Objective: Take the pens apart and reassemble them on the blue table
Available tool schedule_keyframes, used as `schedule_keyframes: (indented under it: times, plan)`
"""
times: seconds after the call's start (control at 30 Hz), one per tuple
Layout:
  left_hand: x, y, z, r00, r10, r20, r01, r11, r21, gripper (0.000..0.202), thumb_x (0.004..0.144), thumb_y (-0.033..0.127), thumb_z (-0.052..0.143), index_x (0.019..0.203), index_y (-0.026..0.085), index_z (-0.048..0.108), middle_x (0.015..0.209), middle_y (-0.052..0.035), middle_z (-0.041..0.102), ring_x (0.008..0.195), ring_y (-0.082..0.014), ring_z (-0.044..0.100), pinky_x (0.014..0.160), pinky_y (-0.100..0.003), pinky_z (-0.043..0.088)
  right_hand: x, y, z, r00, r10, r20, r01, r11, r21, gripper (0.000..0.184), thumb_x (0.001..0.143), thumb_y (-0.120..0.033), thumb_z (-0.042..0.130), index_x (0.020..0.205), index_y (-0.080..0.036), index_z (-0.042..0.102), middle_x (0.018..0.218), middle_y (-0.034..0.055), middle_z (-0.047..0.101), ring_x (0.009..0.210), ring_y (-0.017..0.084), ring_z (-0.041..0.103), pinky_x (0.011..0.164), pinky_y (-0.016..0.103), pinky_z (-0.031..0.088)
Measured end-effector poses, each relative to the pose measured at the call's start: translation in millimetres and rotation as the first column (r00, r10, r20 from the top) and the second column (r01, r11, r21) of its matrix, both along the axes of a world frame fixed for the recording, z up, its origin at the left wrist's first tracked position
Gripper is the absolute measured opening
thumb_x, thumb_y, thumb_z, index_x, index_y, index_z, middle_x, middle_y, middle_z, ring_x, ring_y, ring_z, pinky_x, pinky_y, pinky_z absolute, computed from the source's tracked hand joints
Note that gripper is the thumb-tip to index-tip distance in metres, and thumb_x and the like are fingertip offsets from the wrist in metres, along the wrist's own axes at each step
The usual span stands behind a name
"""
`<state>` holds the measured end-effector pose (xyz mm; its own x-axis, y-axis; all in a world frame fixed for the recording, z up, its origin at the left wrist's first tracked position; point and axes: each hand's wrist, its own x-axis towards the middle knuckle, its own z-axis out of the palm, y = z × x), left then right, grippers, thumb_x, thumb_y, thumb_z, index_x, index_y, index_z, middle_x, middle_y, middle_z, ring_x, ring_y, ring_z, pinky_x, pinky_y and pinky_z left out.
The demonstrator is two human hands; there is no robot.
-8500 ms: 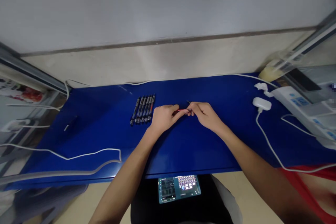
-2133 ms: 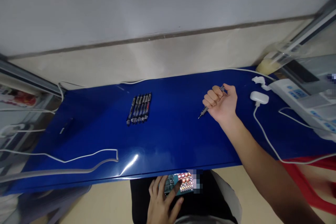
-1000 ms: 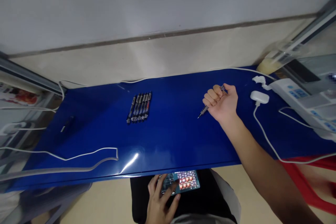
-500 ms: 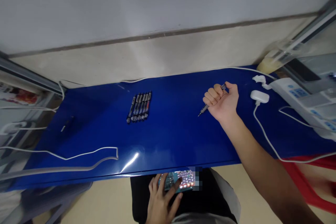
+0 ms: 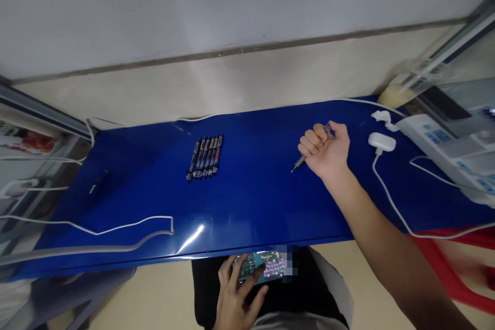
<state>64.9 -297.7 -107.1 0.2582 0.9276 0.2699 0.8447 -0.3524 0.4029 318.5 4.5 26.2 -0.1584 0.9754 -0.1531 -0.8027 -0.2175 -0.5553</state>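
I see the right hand (image 5: 324,150) clenched around a slim grey metal-tipped screwdriver (image 5: 299,164), tip slanting lower left toward a row of black pens (image 5: 203,159), the left hand (image 5: 238,286) gripping a flat glass smartphone (image 5: 258,266) below.

The slim screwdriver (image 5: 299,163) in the right hand (image 5: 325,152) shows a bright metal shaft below the grip. Beneath the fist, the blue desktop (image 5: 251,206) is smooth and glossy. Right of the grip, the earbud case (image 5: 381,141) is smooth white plastic. Left of it, the row of screwdrivers (image 5: 203,159) has dark plastic handles with shiny metal collars.
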Motion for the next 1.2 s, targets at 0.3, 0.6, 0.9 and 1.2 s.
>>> schedule_keyframes:
  times: [0.3, 0.6, 0.9, 1.2]
  plan:
    - [2, -2, -2.4, 0.999, 0.021, 0.025, -0.020, 1.000, -0.017, 0.038, 0.087, 0.019, 0.064, 0.123, 0.031, 0.069, 0.137, -0.0092, 0.052, 0.127, -0.0320, 0.044, 0.094, -0.046, 0.052, 0, 0, 0.6, 1.000, -0.008, -0.005, 0.008, 1.000, 0.001, 0.042, 0.084, -0.039, 0.047, 0.058, -0.023, 0.019, 0.046, -0.0060, 0.018, 0.040, 0.010, 0.014, 0.039, 0.027, 0.016]
    - [3, -1, -1.5, 0.998, 0.040, 0.055, -0.040, 0.999, -0.007, 0.041, 0.088, 0.010, 0.058, 0.123, 0.029, 0.068, 0.135, -0.0092, 0.054, 0.128, -0.0292, 0.044, 0.095, -0.041, 0.050, -2, -1, 1.0, 1.000, -0.003, 0.016, 0.002, 1.000, 0.011, 0.045, 0.084, -0.043, 0.050, 0.058, -0.023, 0.019, 0.046, -0.0062, 0.018, 0.041, 0.010, 0.014, 0.039, 0.027, 0.017]
    - [13, -4, -9.1, 0.999, 0.023, 0.050, -0.029, 0.992, 0.125, 0.034, 0.085, 0.039, 0.069, 0.120, 0.040, 0.070, 0.133, -0.0046, 0.061, 0.124, -0.0285, 0.050, 0.101, -0.044, 0.032, -1, 0, 1.1, 0.999, 0.000, 0.044, -0.001, 1.000, 0.021, 0.045, 0.082, -0.042, 0.051, 0.056, -0.023, 0.019, 0.046, -0.0063, 0.017, 0.041, 0.010, 0.013, 0.038, 0.027, 0.017]
    - [13, -2, -7.8, 0.999, 0.030, -0.044, -0.024, 0.990, 0.138, 0.039, 0.087, 0.044, 0.067, 0.125, 0.043, 0.067, 0.132, -0.0049, 0.061, 0.122, -0.0282, 0.051, 0.101, -0.042, 0.030, -1, -1, 4.2, 0.997, 0.011, 0.072, -0.011, 1.000, 0.006, 0.049, 0.086, -0.046, 0.048, 0.056, -0.023, 0.019, 0.046, -0.0060, 0.017, 0.040, 0.009, 0.016, 0.038, 0.026, 0.020]
